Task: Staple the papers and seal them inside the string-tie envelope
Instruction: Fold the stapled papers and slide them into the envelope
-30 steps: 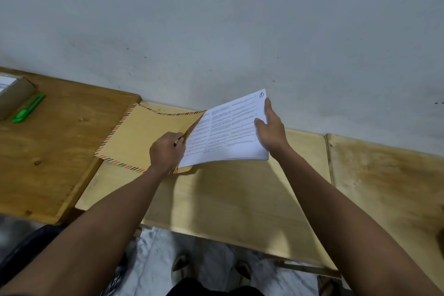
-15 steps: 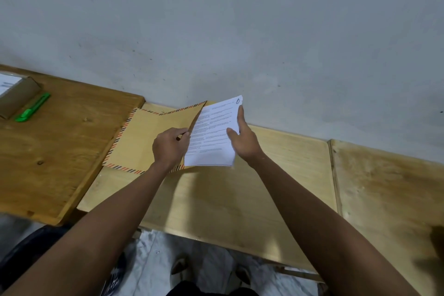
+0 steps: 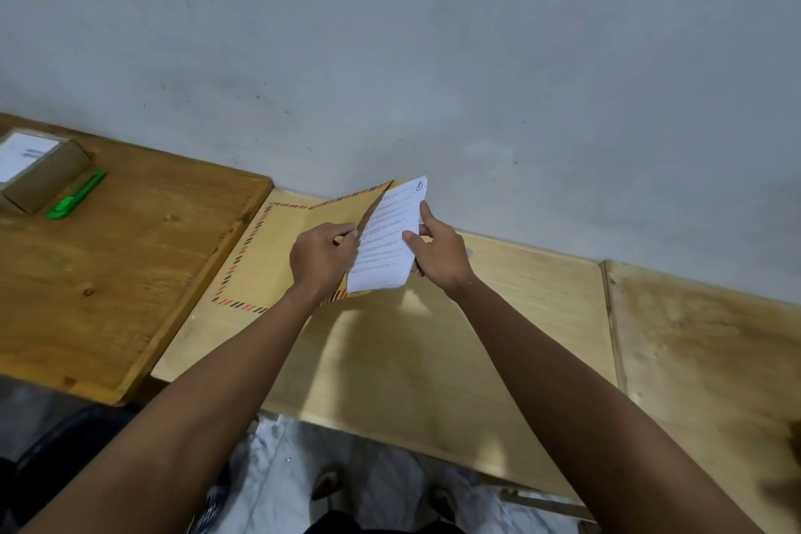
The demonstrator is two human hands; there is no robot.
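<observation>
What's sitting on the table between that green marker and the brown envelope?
Nothing: the head view shows only bare wooden tabletop between the green marker and the envelope.

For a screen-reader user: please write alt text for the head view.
A right hand slides white papers into a tan striped-edge envelope whose mouth the left hand holds open on a wooden table.

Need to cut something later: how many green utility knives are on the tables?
1. The green utility knife lies on the darker left table, beside a cardboard box. Others could be outside the view.
</observation>
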